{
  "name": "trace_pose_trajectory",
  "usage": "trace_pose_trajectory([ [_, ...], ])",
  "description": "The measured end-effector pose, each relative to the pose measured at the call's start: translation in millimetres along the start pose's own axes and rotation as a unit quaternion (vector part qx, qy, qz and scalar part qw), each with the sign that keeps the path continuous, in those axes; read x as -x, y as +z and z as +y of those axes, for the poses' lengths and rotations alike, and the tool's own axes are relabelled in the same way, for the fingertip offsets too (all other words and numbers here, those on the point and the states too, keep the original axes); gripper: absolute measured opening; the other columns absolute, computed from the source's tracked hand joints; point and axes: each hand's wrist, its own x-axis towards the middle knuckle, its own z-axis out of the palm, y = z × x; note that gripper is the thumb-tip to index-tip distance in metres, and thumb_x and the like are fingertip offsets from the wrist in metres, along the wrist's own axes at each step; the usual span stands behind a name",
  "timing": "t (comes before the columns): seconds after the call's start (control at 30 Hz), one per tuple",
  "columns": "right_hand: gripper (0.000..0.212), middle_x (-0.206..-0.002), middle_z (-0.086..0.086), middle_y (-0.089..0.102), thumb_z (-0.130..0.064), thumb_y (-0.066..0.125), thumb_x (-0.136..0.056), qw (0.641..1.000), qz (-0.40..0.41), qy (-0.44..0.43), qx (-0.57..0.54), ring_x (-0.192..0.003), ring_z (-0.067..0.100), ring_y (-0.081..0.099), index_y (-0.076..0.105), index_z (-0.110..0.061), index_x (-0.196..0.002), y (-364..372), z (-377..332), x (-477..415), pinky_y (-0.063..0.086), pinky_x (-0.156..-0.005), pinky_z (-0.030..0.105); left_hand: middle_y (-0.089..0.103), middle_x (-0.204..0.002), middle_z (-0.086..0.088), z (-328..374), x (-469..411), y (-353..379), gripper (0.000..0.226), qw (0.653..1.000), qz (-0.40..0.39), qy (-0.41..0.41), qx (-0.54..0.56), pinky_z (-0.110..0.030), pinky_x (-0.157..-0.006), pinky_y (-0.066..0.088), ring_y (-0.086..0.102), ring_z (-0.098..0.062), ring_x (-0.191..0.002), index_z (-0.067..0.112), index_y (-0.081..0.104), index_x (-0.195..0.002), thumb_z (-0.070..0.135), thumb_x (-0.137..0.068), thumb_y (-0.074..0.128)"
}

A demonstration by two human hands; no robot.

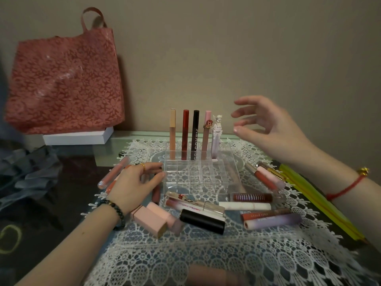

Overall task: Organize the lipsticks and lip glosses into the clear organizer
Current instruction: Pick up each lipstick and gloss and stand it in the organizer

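The clear organizer (198, 183) sits mid-table on a lace mat. Its back row holds a beige tube (172, 131), a red tube (185, 131), a black tube (194, 137), a pink tube (206, 133) and a lilac figurine-capped tube (216, 139), all upright. My left hand (134, 182) has its fingertips against the organizer's left wall and holds nothing I can see. My right hand (274, 129) hovers empty with fingers spread, just right of the upright tubes. Loose pieces lie around: a pink square lipstick (152, 220), a black lipstick (203, 221), a glittery dark-red gloss (253, 197).
A red floral bag (64, 79) leans on the wall at back left, over a white box (78, 137). Yellow strips (321, 203) lie along the right. Grey fabric (26, 172) is bunched at the left. More glosses lie at right (268, 176) and left (113, 172).
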Motion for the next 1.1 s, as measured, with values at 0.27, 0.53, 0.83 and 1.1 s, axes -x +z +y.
trace_pose_trajectory([
  [0.27, 0.038, -0.103, -0.030, 0.054, -0.038, 0.059, -0.070, 0.992, -0.104, 0.023, 0.069, -0.097, -0.012, 0.051, 0.047, -0.053, -0.103, 42.8, -5.5, 63.2, 0.048, -0.084, 0.017, 0.062, -0.067, 0.024, 16.7, 11.2, -12.3, 0.011, 0.988, -0.030, 0.104, -0.106, 0.005, -0.078, 0.027, 0.055, 0.014, -0.077, 0.040, 0.059, -0.068, 0.036, -0.076, 0.065],
  [0.53, 0.034, -0.100, -0.039, 0.048, -0.033, 0.062, -0.080, 0.983, -0.135, 0.021, 0.119, -0.098, -0.014, 0.042, 0.045, -0.058, -0.096, 75.1, 20.3, 91.4, 0.035, -0.078, 0.008, 0.062, -0.068, 0.027, 25.7, 14.2, -14.7, 0.012, 0.967, -0.145, 0.154, -0.144, -0.014, -0.077, 0.038, 0.057, 0.002, -0.073, 0.041, 0.069, -0.073, 0.051, -0.070, 0.064],
  [0.83, 0.030, -0.097, -0.040, 0.044, -0.038, 0.056, -0.082, 0.974, -0.146, 0.022, 0.170, -0.102, -0.020, 0.034, 0.044, -0.050, -0.106, 82.7, 34.0, 101.0, 0.029, -0.076, 0.002, 0.064, -0.077, 0.022, 26.1, 11.7, -13.8, 0.016, 0.960, -0.174, 0.135, -0.170, -0.029, -0.085, 0.043, 0.056, 0.002, -0.080, 0.038, 0.070, -0.081, 0.048, -0.069, 0.068],
  [1.1, 0.032, -0.098, -0.036, 0.042, -0.043, 0.057, -0.080, 0.976, -0.121, 0.044, 0.175, -0.099, -0.019, 0.035, 0.047, -0.043, -0.110, 79.1, 35.1, 100.0, 0.032, -0.076, 0.008, 0.060, -0.079, 0.018, 24.6, 11.6, -10.0, 0.015, 0.960, -0.162, 0.150, -0.174, -0.021, -0.076, 0.043, 0.054, 0.002, -0.075, 0.034, 0.069, -0.079, 0.045, -0.069, 0.069],
])
